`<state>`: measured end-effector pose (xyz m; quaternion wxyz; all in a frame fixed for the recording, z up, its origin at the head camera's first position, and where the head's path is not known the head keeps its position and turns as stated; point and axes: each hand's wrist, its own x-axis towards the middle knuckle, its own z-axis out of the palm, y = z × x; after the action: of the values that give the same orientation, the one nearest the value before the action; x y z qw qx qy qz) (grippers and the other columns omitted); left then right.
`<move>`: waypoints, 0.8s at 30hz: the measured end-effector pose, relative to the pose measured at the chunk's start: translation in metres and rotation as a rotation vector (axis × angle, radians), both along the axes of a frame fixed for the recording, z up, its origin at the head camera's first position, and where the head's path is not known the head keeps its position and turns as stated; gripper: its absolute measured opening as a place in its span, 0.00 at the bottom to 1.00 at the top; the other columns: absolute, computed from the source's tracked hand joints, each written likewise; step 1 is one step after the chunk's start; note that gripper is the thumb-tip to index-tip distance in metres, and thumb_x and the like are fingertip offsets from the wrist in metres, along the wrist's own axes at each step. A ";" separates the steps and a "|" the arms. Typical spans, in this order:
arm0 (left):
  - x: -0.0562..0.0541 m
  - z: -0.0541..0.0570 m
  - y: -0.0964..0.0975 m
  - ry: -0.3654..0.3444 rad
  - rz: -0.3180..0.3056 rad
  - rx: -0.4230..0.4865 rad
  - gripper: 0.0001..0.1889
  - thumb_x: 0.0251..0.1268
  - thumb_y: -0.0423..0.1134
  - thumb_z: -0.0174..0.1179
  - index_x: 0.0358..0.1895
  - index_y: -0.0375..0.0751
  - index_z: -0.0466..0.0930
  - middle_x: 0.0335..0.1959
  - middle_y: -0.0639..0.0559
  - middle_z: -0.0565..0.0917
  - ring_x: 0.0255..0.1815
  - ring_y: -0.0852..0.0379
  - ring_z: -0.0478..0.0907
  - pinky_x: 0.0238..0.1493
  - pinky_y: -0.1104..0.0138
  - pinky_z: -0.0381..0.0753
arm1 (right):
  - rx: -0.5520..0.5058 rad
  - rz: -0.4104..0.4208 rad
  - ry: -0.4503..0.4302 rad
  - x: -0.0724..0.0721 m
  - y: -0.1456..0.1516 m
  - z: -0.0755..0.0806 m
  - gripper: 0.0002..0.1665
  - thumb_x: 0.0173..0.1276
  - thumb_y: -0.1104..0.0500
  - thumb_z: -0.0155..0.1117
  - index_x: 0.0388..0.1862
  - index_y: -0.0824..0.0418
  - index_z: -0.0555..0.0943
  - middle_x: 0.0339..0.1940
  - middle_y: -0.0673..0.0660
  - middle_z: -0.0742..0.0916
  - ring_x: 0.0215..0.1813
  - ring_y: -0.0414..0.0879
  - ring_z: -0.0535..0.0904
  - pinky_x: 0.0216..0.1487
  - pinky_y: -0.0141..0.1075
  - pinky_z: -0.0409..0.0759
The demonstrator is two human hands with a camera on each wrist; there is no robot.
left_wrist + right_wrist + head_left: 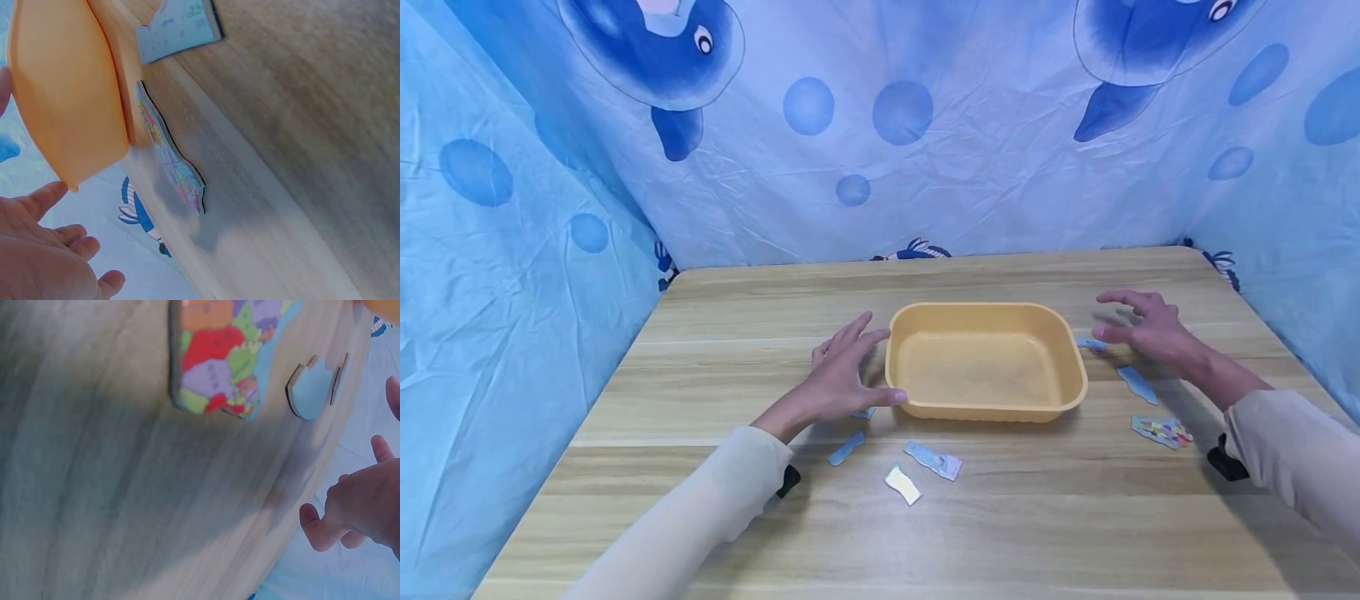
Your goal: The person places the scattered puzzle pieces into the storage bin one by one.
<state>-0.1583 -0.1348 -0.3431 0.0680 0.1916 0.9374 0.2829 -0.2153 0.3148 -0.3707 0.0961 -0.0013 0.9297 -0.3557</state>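
Observation:
A shallow yellow-orange plastic tray (985,412) stands on the wooden table, with no pieces inside it. At its left end is my left hand (838,379), fingers spread, with the thumb and a fingertip right at the rim. The left wrist view shows a fingertip against the corner of the tray (75,94). My right hand (1150,329) hovers off the tray's right end, holding nothing, its fingers loosely bent and apart. Under and beside it lie a small blue puzzle piece (1092,344), a longer blue piece (1137,384) and a colourful map piece (1161,432).
In front of the tray lie a blue-and-pink piece (934,460), a pale piece (902,484) and a narrow blue piece (847,448). Another piece (865,412) is partly hidden under the left hand. A blue dolphin-print curtain (1000,200) surrounds the table's back and sides.

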 end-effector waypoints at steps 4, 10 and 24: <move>0.000 0.000 0.001 -0.008 -0.001 0.015 0.49 0.46 0.64 0.70 0.72 0.51 0.60 0.79 0.50 0.44 0.77 0.47 0.40 0.68 0.43 0.40 | -0.015 0.005 0.006 -0.001 0.000 -0.004 0.48 0.62 0.41 0.67 0.72 0.62 0.60 0.70 0.79 0.49 0.68 0.78 0.41 0.56 0.74 0.47; -0.002 0.000 0.002 -0.044 0.009 0.016 0.49 0.46 0.63 0.70 0.73 0.52 0.59 0.79 0.50 0.44 0.77 0.48 0.40 0.68 0.44 0.43 | -0.030 -0.006 0.004 -0.003 -0.002 -0.011 0.46 0.58 0.45 0.72 0.69 0.63 0.64 0.70 0.79 0.48 0.67 0.76 0.38 0.57 0.74 0.45; -0.002 0.002 0.002 -0.110 0.025 0.051 0.50 0.47 0.61 0.71 0.73 0.51 0.58 0.79 0.51 0.43 0.77 0.48 0.39 0.69 0.42 0.41 | 0.082 0.021 0.080 -0.003 -0.004 -0.022 0.32 0.60 0.46 0.70 0.56 0.65 0.76 0.67 0.78 0.57 0.62 0.77 0.45 0.50 0.71 0.43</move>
<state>-0.1607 -0.1326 -0.3410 0.1107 0.1657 0.9270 0.3176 -0.2183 0.3108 -0.3928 0.0625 -0.0214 0.9464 -0.3161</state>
